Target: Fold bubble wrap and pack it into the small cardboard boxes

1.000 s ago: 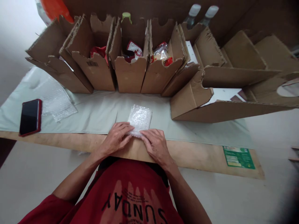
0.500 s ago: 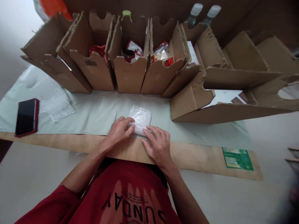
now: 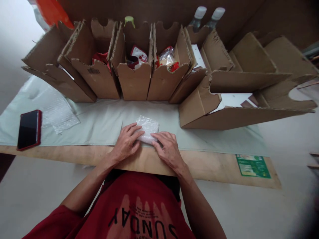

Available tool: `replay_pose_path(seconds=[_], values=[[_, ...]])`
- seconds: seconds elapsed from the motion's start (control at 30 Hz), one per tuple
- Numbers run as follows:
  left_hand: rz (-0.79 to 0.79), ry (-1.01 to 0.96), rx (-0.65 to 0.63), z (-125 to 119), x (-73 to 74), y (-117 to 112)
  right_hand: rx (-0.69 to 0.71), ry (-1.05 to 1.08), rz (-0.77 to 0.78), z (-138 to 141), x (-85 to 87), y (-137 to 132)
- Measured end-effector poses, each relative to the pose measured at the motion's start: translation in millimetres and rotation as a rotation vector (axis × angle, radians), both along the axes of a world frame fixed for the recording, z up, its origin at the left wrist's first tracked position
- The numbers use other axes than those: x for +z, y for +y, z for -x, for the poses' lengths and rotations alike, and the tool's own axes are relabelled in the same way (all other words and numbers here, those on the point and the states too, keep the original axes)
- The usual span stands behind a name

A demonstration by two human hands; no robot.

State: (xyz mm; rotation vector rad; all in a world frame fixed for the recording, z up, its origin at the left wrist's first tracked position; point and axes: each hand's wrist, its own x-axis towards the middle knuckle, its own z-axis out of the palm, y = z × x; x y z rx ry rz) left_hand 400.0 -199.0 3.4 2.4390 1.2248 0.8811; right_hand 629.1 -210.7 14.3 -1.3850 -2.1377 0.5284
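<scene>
A small folded piece of bubble wrap [image 3: 149, 127] lies flat near the table's front edge, between my two hands. From its left side, my left hand [image 3: 126, 142] holds it, the fingertips on its top and the thumb at the near edge. My right hand [image 3: 167, 146] grips the near right corner, with curled fingers on top and the thumb close to the front edge. Whether anything is wrapped inside the bubble wrap, I cannot tell.
A phone in a red case [image 3: 29, 129] and a loose bubble wrap sheet [image 3: 56, 111] lie at left. Several cardboard boxes [image 3: 136, 81] line the back, some holding packets. A larger cardboard box [image 3: 236, 118] stands at right. A green label [image 3: 253, 166] is on the table's wooden edge.
Both hands have shifted slightly on the bubble wrap; the left fingers now reach farther along its left side and lie flatter. The whole view has moved a little.
</scene>
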Motion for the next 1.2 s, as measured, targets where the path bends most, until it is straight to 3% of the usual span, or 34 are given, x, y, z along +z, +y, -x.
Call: replay_pose_path(seconds=[0.1,0.23,0.37,0.43,0.57,0.67,0.77,0.83,1.03,1.2], values=[[0.068,-0.036,-0.015,0.8,3.5,3.0,0.009,0.006,0.047,-1.6,4.5,-2.5],[0.195,-0.015,-0.031,1.2,14.0,9.8,-0.078,-0.067,-0.138,1.4,5.4,-13.5],[0.267,0.007,0.0,-4.0,17.2,22.3,-0.036,-0.217,-0.248,7.6,2.2,-16.2],[0.267,-0.038,0.083,-8.0,16.4,24.9,-0.033,-0.241,-0.234,9.6,-1.4,-10.3],[0.294,-0.319,0.388,-10.9,16.7,11.2,-0.109,-0.125,-0.16,9.3,-9.6,5.8],[0.561,-0.637,0.507,-9.6,18.5,-11.4,-0.151,-0.046,-0.121,8.2,-12.9,9.8],[0.964,-0.959,0.451,-13.3,19.5,-30.1,-0.172,0.018,-0.094,8.5,-11.7,3.8],[1.108,-1.112,0.378,-19.2,19.9,-35.3,-0.15,0.076,-0.07,9.7,-8.1,-4.2],[1.185,-1.346,0.192,-33.9,22.1,-32.6,-0.079,0.17,-0.02,18.5,8.0,-33.5],[1.156,-1.442,0.193,-38.2,25.5,-38.2,-0.129,0.225,-0.005,20.0,12.9,-47.6]])
